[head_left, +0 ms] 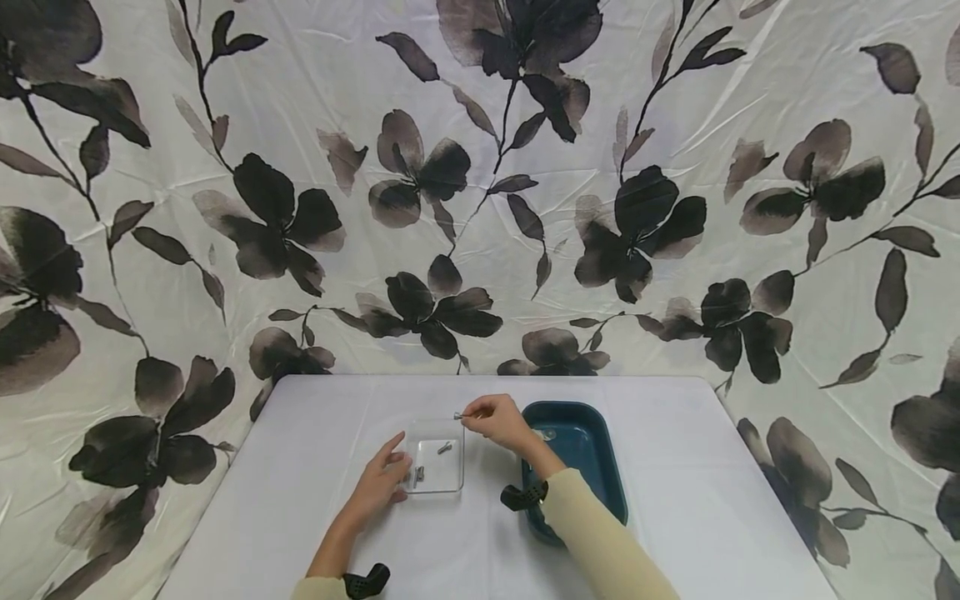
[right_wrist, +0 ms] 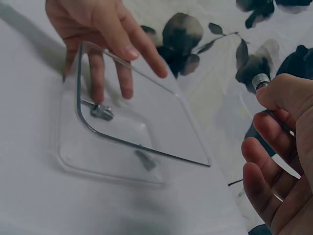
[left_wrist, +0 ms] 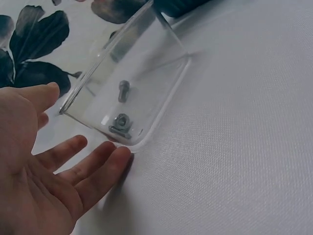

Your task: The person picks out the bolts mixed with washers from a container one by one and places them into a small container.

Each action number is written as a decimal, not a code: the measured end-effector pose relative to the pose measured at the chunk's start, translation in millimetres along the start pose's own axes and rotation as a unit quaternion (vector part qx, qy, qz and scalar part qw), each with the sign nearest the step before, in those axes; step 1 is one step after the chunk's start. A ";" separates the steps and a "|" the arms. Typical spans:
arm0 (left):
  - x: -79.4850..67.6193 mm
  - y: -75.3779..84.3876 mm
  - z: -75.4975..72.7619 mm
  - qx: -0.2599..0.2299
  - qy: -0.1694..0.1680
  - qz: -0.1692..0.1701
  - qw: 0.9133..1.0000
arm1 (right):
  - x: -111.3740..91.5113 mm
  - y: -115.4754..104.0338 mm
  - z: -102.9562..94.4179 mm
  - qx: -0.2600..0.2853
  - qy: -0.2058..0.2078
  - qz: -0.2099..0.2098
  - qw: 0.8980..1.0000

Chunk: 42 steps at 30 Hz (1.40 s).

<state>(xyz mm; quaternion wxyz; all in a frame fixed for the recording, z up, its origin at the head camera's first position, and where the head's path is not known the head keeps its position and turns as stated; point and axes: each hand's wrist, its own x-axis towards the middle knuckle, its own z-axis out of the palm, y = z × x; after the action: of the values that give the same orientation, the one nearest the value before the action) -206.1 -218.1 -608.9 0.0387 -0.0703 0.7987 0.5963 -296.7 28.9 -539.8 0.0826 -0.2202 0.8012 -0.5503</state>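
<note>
My right hand [head_left: 471, 414] pinches a small metal bolt [head_left: 459, 415] between thumb and fingertips, held just above the far edge of a clear plastic tray [head_left: 444, 477]. The right wrist view shows the bolt's head [right_wrist: 260, 80] poking out of the pinch. Two bolts [right_wrist: 101, 111] [right_wrist: 145, 160] lie inside the clear tray [right_wrist: 190, 147]. My left hand [head_left: 401, 467] lies open with straight fingers against the tray's left side, and its fingertips [left_wrist: 117, 156] reach the tray's near corner [left_wrist: 142, 142].
A dark blue tray [head_left: 581, 450] stands on the white table [head_left: 675, 467] right of the clear one, under my right forearm, with a small pale item at its far left. A flowered sheet [head_left: 480, 208] hangs behind the table.
</note>
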 end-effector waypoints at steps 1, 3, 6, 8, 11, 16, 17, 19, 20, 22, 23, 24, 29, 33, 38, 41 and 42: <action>0.2 -0.2 0.5 0.002 0.000 0.003 1.000 | 0.6 0.0 1.1 -0.002 -0.001 0.000 1.000; -0.2 -0.4 1.8 0.008 0.000 0.007 1.000 | 2.3 1.1 3.5 -0.005 -0.004 0.000 1.000; 0.5 -1.0 3.7 0.013 0.005 0.009 1.000 | 4.1 1.7 8.7 -0.006 -0.009 0.000 1.000; 1.7 -2.2 4.7 0.017 0.008 0.009 1.000 | 5.8 2.8 12.6 -0.004 -0.011 -0.001 1.000; 2.9 -5.0 6.1 0.022 0.010 0.009 1.000 | 7.5 2.8 18.1 -0.005 -0.013 -0.005 1.000; 2.8 -9.8 7.4 0.018 0.006 0.004 1.000 | 9.6 3.7 25.8 -0.005 -0.020 -0.001 1.000; 2.5 -10.6 7.6 0.015 0.006 0.003 1.000 | 9.5 4.1 27.2 -0.005 -0.022 0.000 1.000; 1.8 -11.9 7.8 0.012 0.005 0.001 1.000 | 9.7 5.5 29.9 -0.003 -0.024 0.004 1.000; 1.3 -12.2 7.9 0.009 0.006 0.002 1.000 | 9.6 6.5 31.3 -0.003 -0.024 0.005 1.000; 0.1 -12.7 8.2 0.008 0.007 0.005 1.000 | 9.4 8.9 33.9 -0.002 -0.025 0.009 1.000; -0.6 -12.9 8.4 0.008 0.008 0.005 1.000 | 9.1 10.1 35.2 -0.002 -0.025 0.010 1.000; -1.0 -13.4 8.8 0.009 0.009 0.005 1.000 | 8.9 11.6 36.5 -0.002 -0.024 0.013 1.000; -3.4 -15.9 9.4 0.018 0.012 0.007 1.000 | 7.6 18.0 41.8 -0.005 -0.026 0.013 1.000; -3.5 -16.2 8.9 0.020 0.016 0.006 1.000 | 8.3 19.3 45.3 -0.014 -0.027 0.003 1.000; -2.9 -14.2 8.5 0.021 0.022 0.004 1.000 | 9.6 19.8 47.4 -0.023 -0.023 -0.006 0.999; -2.5 -12.9 8.4 0.023 0.023 0.008 0.999 | 9.9 20.3 48.0 -0.021 -0.022 -0.001 1.000; -2.3 -12.5 8.3 0.022 0.023 0.008 0.999 | 10.0 20.4 48.0 -0.022 -0.022 0.003 1.000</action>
<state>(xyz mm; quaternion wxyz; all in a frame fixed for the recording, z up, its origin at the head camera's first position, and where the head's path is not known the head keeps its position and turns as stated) -202.0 -213.5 -622.8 0.0169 -0.0765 0.8132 0.5767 -292.9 -10.1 -575.7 0.0971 -0.2318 0.8116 -0.5274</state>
